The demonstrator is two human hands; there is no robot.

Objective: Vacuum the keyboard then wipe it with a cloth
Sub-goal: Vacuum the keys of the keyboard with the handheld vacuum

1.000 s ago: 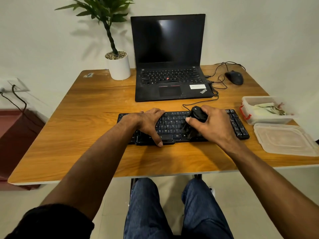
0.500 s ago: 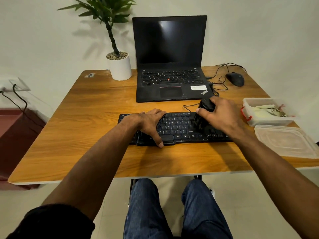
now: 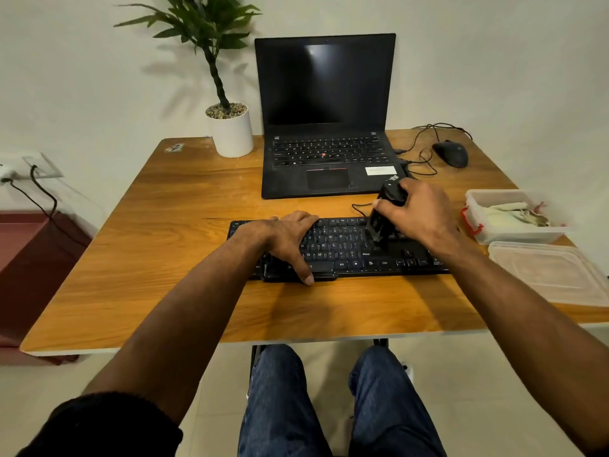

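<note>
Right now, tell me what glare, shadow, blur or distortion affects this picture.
Head view: soft glare patch on the dark laptop screen; the plant casts a faint shadow on the wall; the vacuum in the right hand looks slightly blurred; wide-angle distortion bows the table edge.

Black keyboard, vacuum, laptop, mouse; orange-brown wood-grain table; white pot; blue jeans.

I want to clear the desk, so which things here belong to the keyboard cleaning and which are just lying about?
In the job: keyboard, small vacuum in the right hand, left hand steadying the keyboard, cloth in the tub.

Lying about: laptop, mouse, potted plant, tub lid.
</note>
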